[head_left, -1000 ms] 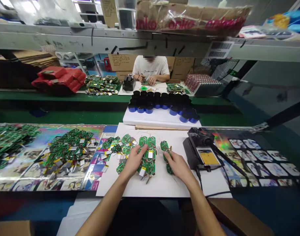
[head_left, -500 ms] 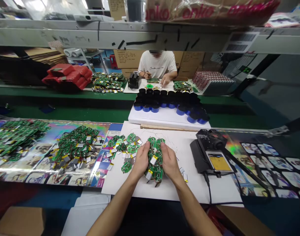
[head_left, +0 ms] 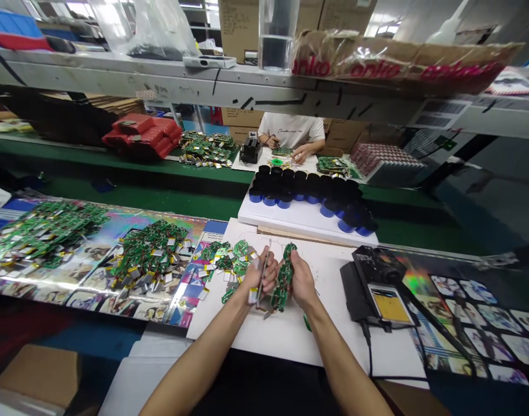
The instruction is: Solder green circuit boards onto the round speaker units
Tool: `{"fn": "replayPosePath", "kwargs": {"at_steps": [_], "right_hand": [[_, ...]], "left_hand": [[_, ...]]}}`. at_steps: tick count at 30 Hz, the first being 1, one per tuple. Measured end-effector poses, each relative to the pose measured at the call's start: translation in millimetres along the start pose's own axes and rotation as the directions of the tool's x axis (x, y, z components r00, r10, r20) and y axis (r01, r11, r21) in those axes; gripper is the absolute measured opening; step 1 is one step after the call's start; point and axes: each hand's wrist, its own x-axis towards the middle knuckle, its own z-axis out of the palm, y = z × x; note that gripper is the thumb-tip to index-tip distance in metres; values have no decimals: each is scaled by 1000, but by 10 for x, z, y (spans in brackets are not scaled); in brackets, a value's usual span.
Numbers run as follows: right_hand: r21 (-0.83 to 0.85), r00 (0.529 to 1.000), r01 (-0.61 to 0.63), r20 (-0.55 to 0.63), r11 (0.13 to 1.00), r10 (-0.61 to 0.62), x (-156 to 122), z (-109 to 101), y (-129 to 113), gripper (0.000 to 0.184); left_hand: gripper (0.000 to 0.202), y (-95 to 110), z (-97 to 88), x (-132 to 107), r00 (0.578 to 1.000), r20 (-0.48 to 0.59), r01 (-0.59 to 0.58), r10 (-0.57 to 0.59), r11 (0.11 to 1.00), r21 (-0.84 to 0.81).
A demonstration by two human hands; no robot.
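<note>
In the middle of the head view, my right hand point(head_left: 303, 280) grips a bunch of green circuit boards point(head_left: 284, 283) by its right side, thumb near the top. My left hand point(head_left: 261, 274) is closed, fingers curled, around a thin circuit board point(head_left: 263, 276) seen almost edge-on. A small silver battery with yellow tape point(head_left: 252, 296) shows at its lower end. The two hands are a little apart over a white work board point(head_left: 264, 335). Left of them lies a loose group of circuit boards with batteries point(head_left: 224, 261).
A soldering station point(head_left: 377, 289) stands at right. Piles of circuit boards point(head_left: 147, 254) lie left. Ahead, black-and-blue round parts point(head_left: 311, 190) rest on a white slab point(head_left: 285, 216). Across the bench, a person point(head_left: 292, 136) handles circuit boards. A shelf beam point(head_left: 160, 81) crosses above.
My hands, which held the bunch of boards between them, have moved apart. The left hand now has one board turned edge-on; the right keeps the rest. The view has tilted up.
</note>
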Motion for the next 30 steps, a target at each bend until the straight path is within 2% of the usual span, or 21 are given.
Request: {"fn": "replayPosePath", "kwargs": {"at_steps": [3, 6, 10, 12, 15, 16, 18, 20, 25, 30], "right_hand": [[-54, 998, -5, 64, 999, 9, 40, -57, -1, 75], [-160, 990, -5, 140, 987, 27, -16, -249, -49, 71], [-327, 985, 29, 170, 944, 28, -90, -535, -181, 53], [-371, 992, 54, 127, 927, -7, -62, -561, -266, 42], [-335, 994, 92, 81, 938, -69, 62, -383, -375, 43], [-299, 991, 96, 122, 949, -62, 113, -285, -396, 45], [-189, 959, 68, 283, 980, -11, 210, -88, -410, 55], [-106, 941, 48, 337, 993, -9, 285, 56, -403, 61], [26, 953, 27, 300, 999, -34, 401, 159, -394, 53], [188, 921, -160, 382, 969, 79, 507, 357, -329, 58]], "left_hand": [[69, 9, -44, 66, 1000, 18, -9, 8, 998, 67], [68, 89, -211, 48, 998, -10, -59, 62, 981, 184], [54, 374, -504, -77, 978, -31, -175, 207, 888, 425], [46, 542, -575, -136, 965, -4, -219, 264, 811, 542], [38, 747, -556, -153, 957, 62, -252, 282, 710, 658], [35, 799, -536, -137, 956, 85, -262, 281, 687, 678], [33, 885, -511, -87, 954, 123, -279, 273, 662, 696], [37, 956, -533, -36, 957, 153, -282, 248, 659, 697], [52, 1026, -713, 22, 974, 155, -228, 167, 725, 650], [61, 917, -775, 94, 978, 52, -200, 201, 846, 494]]}}
